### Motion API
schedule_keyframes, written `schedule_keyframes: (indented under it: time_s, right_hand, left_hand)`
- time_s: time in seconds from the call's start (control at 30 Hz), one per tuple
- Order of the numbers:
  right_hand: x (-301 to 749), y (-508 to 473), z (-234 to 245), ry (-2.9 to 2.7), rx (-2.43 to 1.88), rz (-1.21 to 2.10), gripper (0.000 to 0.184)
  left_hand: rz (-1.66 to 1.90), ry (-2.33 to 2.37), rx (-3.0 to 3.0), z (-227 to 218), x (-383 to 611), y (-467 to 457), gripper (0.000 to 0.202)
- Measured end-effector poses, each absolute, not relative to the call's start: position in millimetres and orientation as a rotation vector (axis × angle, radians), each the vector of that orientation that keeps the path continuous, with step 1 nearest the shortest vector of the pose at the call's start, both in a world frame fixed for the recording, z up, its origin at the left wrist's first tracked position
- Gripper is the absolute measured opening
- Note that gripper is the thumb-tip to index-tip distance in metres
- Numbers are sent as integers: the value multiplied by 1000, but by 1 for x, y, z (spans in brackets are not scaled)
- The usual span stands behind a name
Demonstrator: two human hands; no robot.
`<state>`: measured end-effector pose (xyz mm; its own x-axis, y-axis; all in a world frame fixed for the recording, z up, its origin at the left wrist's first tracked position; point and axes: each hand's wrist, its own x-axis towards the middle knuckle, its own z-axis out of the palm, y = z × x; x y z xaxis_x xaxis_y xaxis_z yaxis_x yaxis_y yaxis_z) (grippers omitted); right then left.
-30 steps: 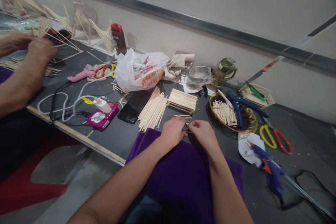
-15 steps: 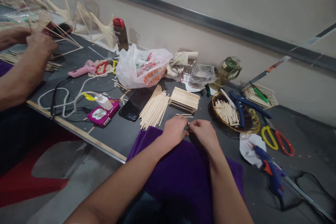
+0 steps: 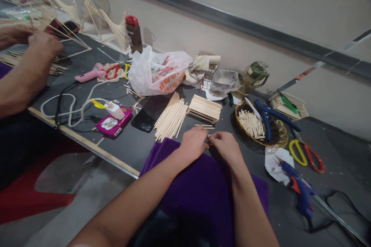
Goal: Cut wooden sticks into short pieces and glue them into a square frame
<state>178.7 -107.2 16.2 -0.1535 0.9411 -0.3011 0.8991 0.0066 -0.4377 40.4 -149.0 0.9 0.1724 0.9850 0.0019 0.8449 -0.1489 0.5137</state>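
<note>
My left hand [image 3: 194, 141] and my right hand [image 3: 223, 142] meet at the near side of the table, fingertips pinched close together. Between them shows a bit of a small wooden stick [image 3: 209, 139]; most of it is hidden by the fingers. Just beyond my left hand lie a few short wooden sticks [image 3: 205, 126]. Behind those stands a small block built of wooden sticks [image 3: 204, 107], with a bundle of longer loose sticks [image 3: 171, 117] to its left. Under my forearms is a purple cloth [image 3: 199, 193].
To the right sit a basket [image 3: 285, 139] of short sticks, blue pliers [image 3: 265, 121], scissors [image 3: 298, 152] and a blue glue gun [image 3: 303, 197]. Leftward are a phone [image 3: 149, 114], a magenta power box [image 3: 114, 123] and a plastic bag [image 3: 159, 73]. A co-worker's hand [image 3: 45, 42] holds sticks at far left.
Both my hands stay nearly in place, fingertips still together. The view has shifted very slightly. The co-worker's forearm has moved a little.
</note>
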Motion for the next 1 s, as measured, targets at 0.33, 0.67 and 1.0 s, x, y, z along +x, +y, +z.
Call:
schedule_keyframes:
  time_s: [0.33, 0.67, 1.0]
  right_hand:
    - [180, -106, 13, -2182, -1987, 846, 20]
    - [177, -107, 15, -2205, -1992, 815, 18]
    - [177, -110, 17, -2237, -2008, 770, 20]
  left_hand:
    - [476, 1743, 2055, 2, 41, -150, 33]
    - [451, 1741, 2037, 4, 41, -150, 31]
    - [449, 1758, 2049, 8, 42, -150, 28]
